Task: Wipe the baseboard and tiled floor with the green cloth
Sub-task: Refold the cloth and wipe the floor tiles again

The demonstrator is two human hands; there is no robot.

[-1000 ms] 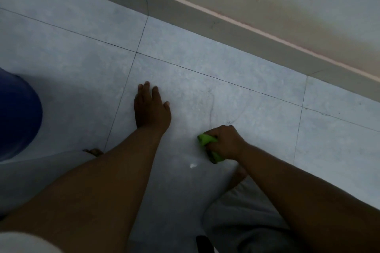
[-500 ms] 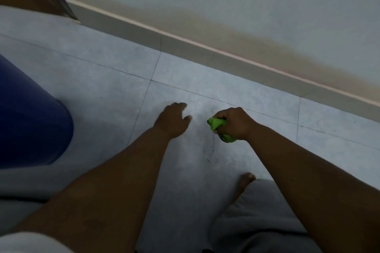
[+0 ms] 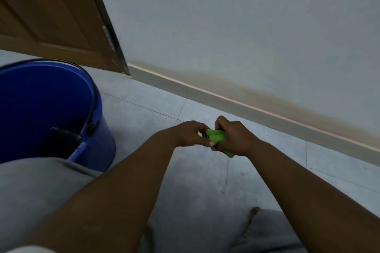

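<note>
The green cloth (image 3: 216, 136) is bunched up and held above the tiled floor (image 3: 205, 181). My right hand (image 3: 234, 136) is closed around it, with a corner sticking out below the palm. My left hand (image 3: 191, 133) meets it from the left, and its fingertips pinch the near end of the cloth. Both hands are raised off the tiles. The pale baseboard (image 3: 257, 114) runs diagonally behind them along the foot of the white wall.
A blue bucket (image 3: 96, 96) with a dark handle stands on the floor at the left, close to my left forearm. A brown door (image 3: 47, 14) closes the far left corner. My grey-clad knees fill the bottom edge, and a dark scuff marks the tile below my hands.
My left hand lifted off the floor and came to the cloth. My right hand raised the cloth from the tile. The view tilted up, bringing the bucket and door into sight.
</note>
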